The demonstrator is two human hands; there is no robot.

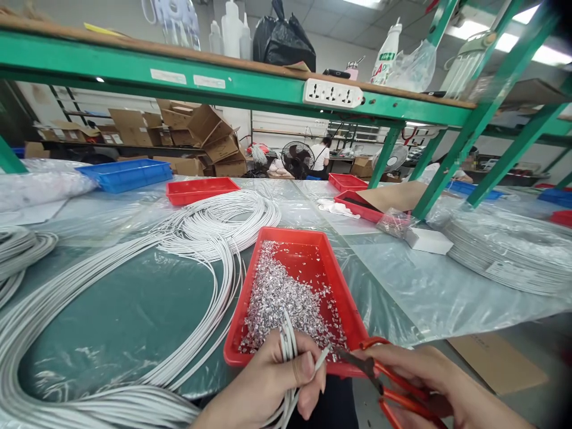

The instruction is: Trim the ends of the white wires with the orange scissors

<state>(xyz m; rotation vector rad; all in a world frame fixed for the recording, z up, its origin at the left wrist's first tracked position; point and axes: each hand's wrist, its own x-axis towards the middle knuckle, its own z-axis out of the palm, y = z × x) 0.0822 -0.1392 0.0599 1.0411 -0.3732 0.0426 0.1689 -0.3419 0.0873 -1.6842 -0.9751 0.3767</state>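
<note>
My left hand is closed around a few white cables at the near edge of a red tray. One cable end sticks out to the right between thumb and fingers. My right hand grips red-handled scissors, whose blades point left, close to that cable end. Whether the blades touch it I cannot tell. Many small shiny silvery scraps lie in the tray, heaped toward its left side. To the left, a large bundle of white cables is coiled on the table.
Plastic sheeting covers the green table. A blue tray and another red tray stand behind the coils. At right are a white box and a wrapped cable coil. A green shelf frame spans overhead; people sit farther back.
</note>
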